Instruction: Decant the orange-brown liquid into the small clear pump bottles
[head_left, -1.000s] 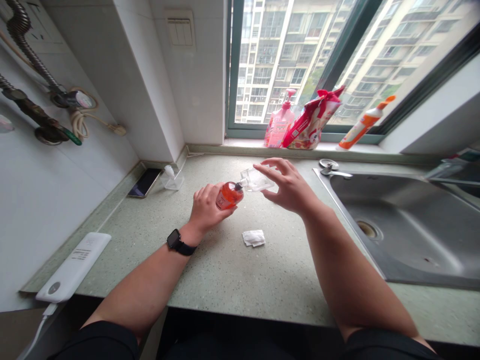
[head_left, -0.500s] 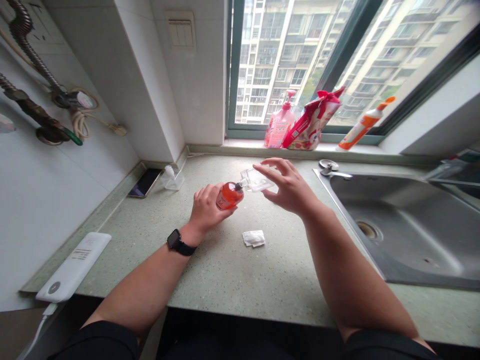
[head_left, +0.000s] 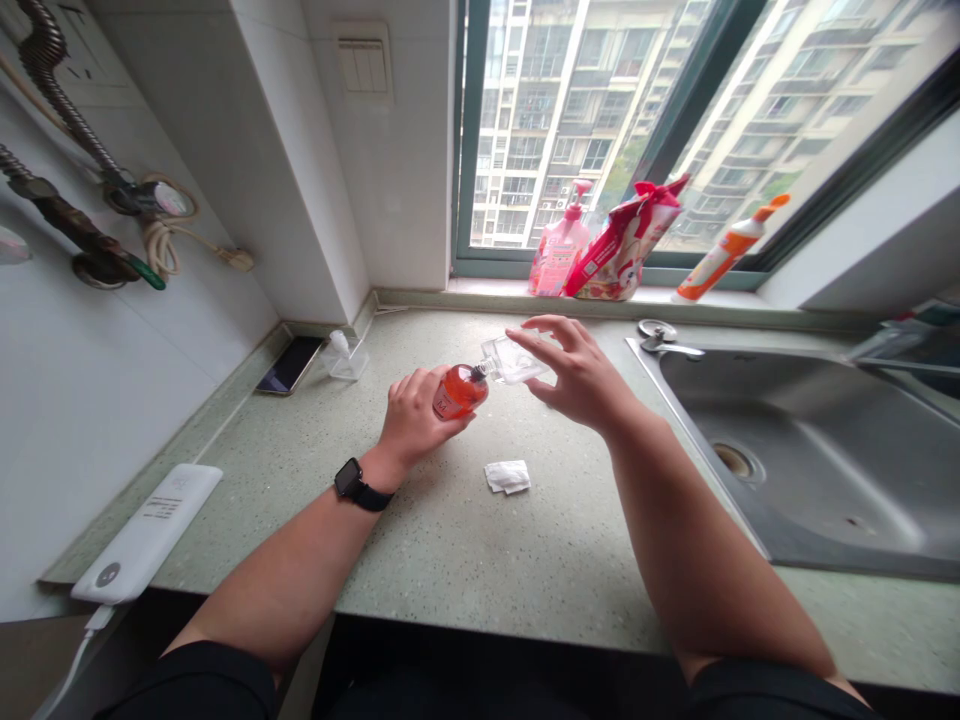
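My left hand (head_left: 414, 415) is clamping around a small bottle of orange liquid (head_left: 456, 393), its fingers wrapping the far side and its thumb pressing along the near side. I am tilting this bottle so that its dark neck is pointing up and to the right. My right hand (head_left: 581, 375) is gripping a clear, square-sided bottle (head_left: 514, 360) between the fingers above and the thumb below. That clear bottle is lying tipped over in my grasp, its ridged neck pointing left and meeting the dark neck; I cannot tell whether the two mouths are actually touching. Both bottles are sitting between my hands, over the middle of the speckled green countertop (head_left: 420, 560).

Just in front of me, below the bottles, a folded white tissue (head_left: 508, 477) is lying flat. On my left wrist I am wearing a black watch (head_left: 351, 480). Further left, a small clear cap with a white nozzle (head_left: 345, 360) is standing beside a dark-screened phone (head_left: 291, 364), which is resting near the wall. A white power bank (head_left: 150, 530) is lying at the counter's left end. To my right, a steel sink (head_left: 825, 460) is taking up the counter, and on the windowsill (head_left: 495, 286) a pink pump bottle (head_left: 559, 255) is leaning close to a red bag (head_left: 626, 245).
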